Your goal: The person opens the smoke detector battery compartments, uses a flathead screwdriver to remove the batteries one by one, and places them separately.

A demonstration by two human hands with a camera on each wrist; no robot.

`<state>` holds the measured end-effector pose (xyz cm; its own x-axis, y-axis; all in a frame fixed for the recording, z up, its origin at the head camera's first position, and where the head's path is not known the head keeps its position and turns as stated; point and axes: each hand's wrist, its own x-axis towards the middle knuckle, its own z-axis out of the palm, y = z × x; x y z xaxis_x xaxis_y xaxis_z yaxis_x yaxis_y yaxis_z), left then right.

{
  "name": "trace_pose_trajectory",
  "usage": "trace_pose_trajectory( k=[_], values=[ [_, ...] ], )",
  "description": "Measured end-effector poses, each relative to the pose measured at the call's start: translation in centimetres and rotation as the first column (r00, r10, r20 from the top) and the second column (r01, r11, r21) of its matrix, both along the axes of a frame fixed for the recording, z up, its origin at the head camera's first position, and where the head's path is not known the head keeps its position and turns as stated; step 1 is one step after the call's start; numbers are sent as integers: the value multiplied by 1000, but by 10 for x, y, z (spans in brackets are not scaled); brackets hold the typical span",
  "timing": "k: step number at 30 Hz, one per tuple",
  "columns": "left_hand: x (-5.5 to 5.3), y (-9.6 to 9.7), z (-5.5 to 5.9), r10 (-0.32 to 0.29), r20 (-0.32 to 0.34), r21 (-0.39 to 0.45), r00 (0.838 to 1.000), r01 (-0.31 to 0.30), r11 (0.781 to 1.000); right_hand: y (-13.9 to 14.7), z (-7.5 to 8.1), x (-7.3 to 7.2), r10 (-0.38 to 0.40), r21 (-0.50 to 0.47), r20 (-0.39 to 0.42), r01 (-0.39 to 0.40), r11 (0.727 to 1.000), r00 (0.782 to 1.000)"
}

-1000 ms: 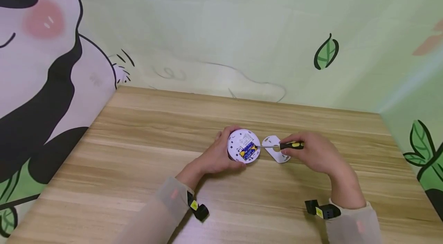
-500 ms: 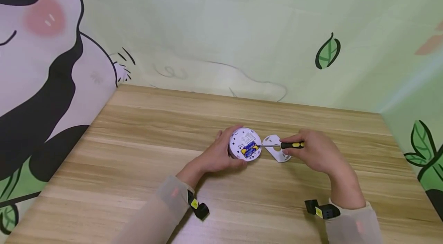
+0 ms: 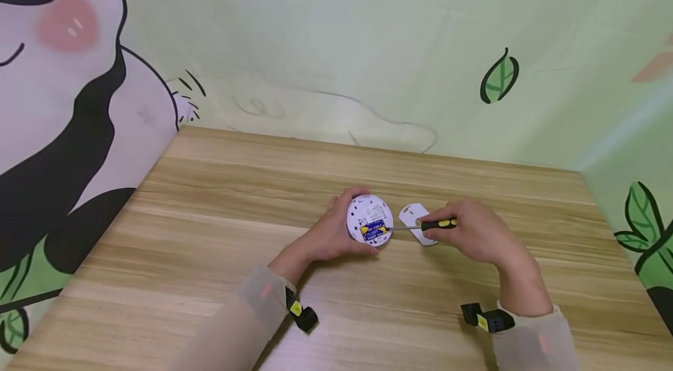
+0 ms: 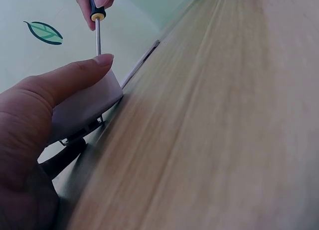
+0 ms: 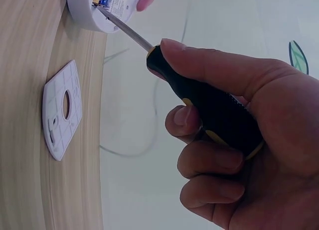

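My left hand (image 3: 333,236) grips a round white smoke detector (image 3: 363,207) by its edge, thumb near and fingers at the far side, its back tilted up. Two blue-and-yellow batteries (image 3: 373,231) lie side by side in its open compartment. My right hand (image 3: 478,233) holds a black-and-yellow screwdriver (image 5: 209,103), fingers curled round the handle and thumb along it. The screwdriver's tip is right at the battery ends, by the compartment's edge. In the left wrist view, the thumb (image 4: 75,79) presses the detector's side wall, which hides the tip.
A white mounting plate (image 5: 60,110) with a round hole lies on the wooden table (image 3: 236,184), just right of the detector and partly under the screwdriver in the head view. Behind the table stands a green wall (image 3: 315,38) with painted leaves and a panda.
The detector has turned slightly in my left hand, so the batteries sit more level. My right hand has brought the screwdriver a little left, its tip lower along the battery ends.
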<state>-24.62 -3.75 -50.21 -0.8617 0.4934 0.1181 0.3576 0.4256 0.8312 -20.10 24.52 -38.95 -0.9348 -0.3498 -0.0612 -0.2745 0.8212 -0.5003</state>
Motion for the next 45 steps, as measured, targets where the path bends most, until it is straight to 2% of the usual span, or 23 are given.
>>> trace_pose_trajectory(
  k=[4, 8, 19, 27, 38, 45],
  values=[
    [-1, 0, 1, -7, -19, -17, 1000, 7, 1000, -1, 0, 0, -1, 7, 8, 1, 1000, 1000],
    [-1, 0, 1, -3, -33, -19, 999, 3, 1000, -3, 0, 0, 9, 19, -20, -9, 1000, 1000],
    [-1, 0, 1, 25, 13, -8, 1000, -25, 1000, -13, 1, 2, 9, 91, -61, -4, 996, 998],
    [-3, 1, 0, 9, -23, -15, 1000, -9, 1000, -16, 0, 2, -9, 97, -91, 18, 995, 996],
    [-5, 0, -2, 6, -28, -25, 1000, -6, 1000, -10, -11, -5, -59, -35, -44, 58, 998, 997],
    [-3, -1, 1, 9, -6, -35, 1000, -9, 999, -2, -18, -11, -71, -103, -3, 70, 992, 997]
  ],
)
